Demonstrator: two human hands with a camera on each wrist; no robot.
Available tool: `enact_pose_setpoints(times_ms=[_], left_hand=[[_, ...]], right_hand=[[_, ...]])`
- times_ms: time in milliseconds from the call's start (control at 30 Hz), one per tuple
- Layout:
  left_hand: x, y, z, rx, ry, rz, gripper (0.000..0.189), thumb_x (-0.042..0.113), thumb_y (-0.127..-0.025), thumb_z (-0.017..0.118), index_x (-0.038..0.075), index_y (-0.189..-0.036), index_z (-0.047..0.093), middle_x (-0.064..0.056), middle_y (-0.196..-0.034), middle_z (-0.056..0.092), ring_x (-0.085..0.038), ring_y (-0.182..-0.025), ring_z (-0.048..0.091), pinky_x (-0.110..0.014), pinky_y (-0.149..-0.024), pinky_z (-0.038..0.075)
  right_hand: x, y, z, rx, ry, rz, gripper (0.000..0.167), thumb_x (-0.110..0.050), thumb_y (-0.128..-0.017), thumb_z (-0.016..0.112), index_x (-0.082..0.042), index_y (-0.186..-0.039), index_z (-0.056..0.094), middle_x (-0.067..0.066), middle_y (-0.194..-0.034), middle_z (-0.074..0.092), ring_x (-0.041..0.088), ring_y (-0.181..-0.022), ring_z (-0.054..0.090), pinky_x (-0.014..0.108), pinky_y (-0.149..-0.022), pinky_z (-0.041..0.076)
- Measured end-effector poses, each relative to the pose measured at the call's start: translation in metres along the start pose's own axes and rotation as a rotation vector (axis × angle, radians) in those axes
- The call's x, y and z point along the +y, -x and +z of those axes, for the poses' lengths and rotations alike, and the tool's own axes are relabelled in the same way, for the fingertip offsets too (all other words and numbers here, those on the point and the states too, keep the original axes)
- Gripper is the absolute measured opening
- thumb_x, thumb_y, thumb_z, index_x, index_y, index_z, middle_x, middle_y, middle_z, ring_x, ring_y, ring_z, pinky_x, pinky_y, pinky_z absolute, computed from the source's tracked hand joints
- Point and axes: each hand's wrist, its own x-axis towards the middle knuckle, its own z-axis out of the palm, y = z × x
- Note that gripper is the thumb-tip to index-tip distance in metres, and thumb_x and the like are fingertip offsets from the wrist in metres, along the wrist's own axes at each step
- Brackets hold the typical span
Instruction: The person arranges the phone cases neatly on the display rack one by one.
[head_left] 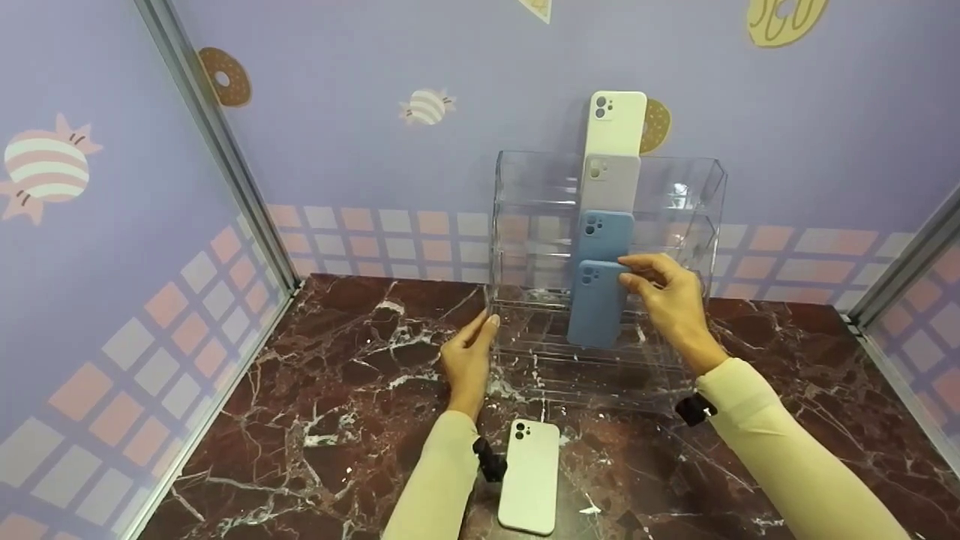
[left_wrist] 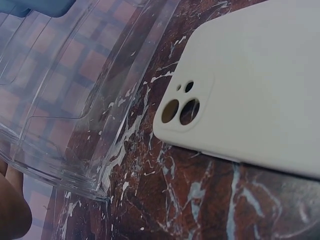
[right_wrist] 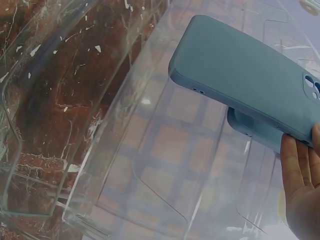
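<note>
My right hand (head_left: 667, 296) pinches the upper right corner of a blue phone case (head_left: 598, 307), held at the front of a clear tiered display rack (head_left: 607, 379). In the right wrist view, the case (right_wrist: 245, 75) slants with its camera cutouts near my fingers. My left hand (head_left: 469, 360) holds the rack's left side edge; only part of that hand shows in the left wrist view. Behind the held case, a second blue case (head_left: 606, 238), a greyish case (head_left: 611, 184) and a cream case (head_left: 619, 131) stand in rising tiers.
A white phone case (head_left: 529, 480) lies on the dark red marbled tabletop (head_left: 352, 405) in front of the rack, beside my left wrist. Patterned wall panels (head_left: 375, 142) enclose the back and sides, joined by metal posts (head_left: 225, 150).
</note>
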Motion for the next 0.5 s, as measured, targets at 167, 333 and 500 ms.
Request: enact_pose_setpoints(times_ms=[167, 333, 500], left_hand=[[0.001, 0.000, 0.001, 0.004, -0.014, 0.013, 0.030, 0.018, -0.093, 0.084, 0.005, -0.120, 0.081, -0.012, -0.114, 0.079, -0.021, -0.099, 0.073, -0.027, -0.085, 0.055], [-0.002, -0.003, 0.000, -0.003, 0.013, -0.008, 0.028, 0.019, -0.093, 0.084, 0.008, -0.118, 0.082, -0.009, -0.107, 0.080, -0.018, -0.095, 0.073, -0.028, -0.085, 0.056], [-0.004, -0.002, 0.000, -0.007, 0.020, -0.003, 0.030, 0.019, -0.093, 0.085, 0.005, -0.119, 0.081, -0.009, -0.108, 0.080, -0.017, -0.096, 0.074, -0.027, -0.086, 0.056]], right_hand=[[0.004, -0.001, 0.001, -0.021, 0.008, 0.018, 0.022, 0.005, -0.094, 0.077, 0.005, -0.116, 0.077, 0.021, -0.109, 0.073, 0.001, -0.085, 0.067, 0.016, -0.076, 0.056], [0.007, 0.000, 0.003, -0.039, 0.029, 0.047, 0.022, 0.005, -0.094, 0.077, 0.005, -0.117, 0.077, 0.020, -0.108, 0.072, 0.002, -0.085, 0.067, 0.018, -0.077, 0.057], [0.012, 0.002, 0.005, -0.038, 0.052, 0.054, 0.023, 0.003, -0.095, 0.077, 0.004, -0.118, 0.077, 0.020, -0.109, 0.073, 0.002, -0.085, 0.067, 0.017, -0.078, 0.056]])
